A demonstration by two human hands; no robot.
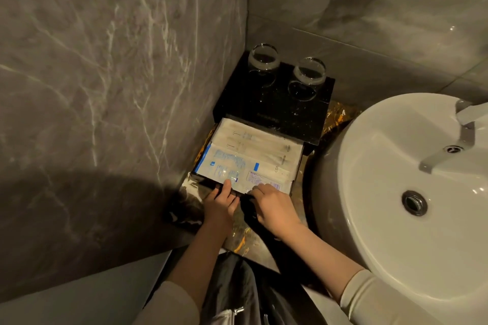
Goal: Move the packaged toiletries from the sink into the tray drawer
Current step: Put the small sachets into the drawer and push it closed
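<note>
At the counter's left rear corner, against the marble wall: a black tray box (274, 103) with its drawer (297, 166) pulled out toward the counter's front edge. Packed flat inside, the packets: pale sleeves (253, 144) at the rear, a blue-and-white packet (227, 166) at the front left, a white one bearing a printed label (257, 178) at the front right. Long axes laid across the drawer, left to right, square to the reach of both forearms. Directly ahead of both hands, at the drawer's front edge, and no farther. Left hand (220, 204) curled over the front lip, thumb pressed on the blue-and-white packet. Right hand (273, 204) bent at the knuckles over the labelled packet's near edge, fingertips hidden; pinching or merely pressing, not possible to tell. Both equally near; left the better placed for the blue packet, right for the labelled one.

To the right, the white sink (396, 179), nothing visible in its bowl, so most likely the last step: settling the packets and pushing the drawer shut, straight back toward the wall.

Writing: faint lettering along the box's front edge, unreadable; "CO" upright on one pale sleeve; blue print and label too small to read. On the box top, two glasses (307, 76) standing upright.
</note>
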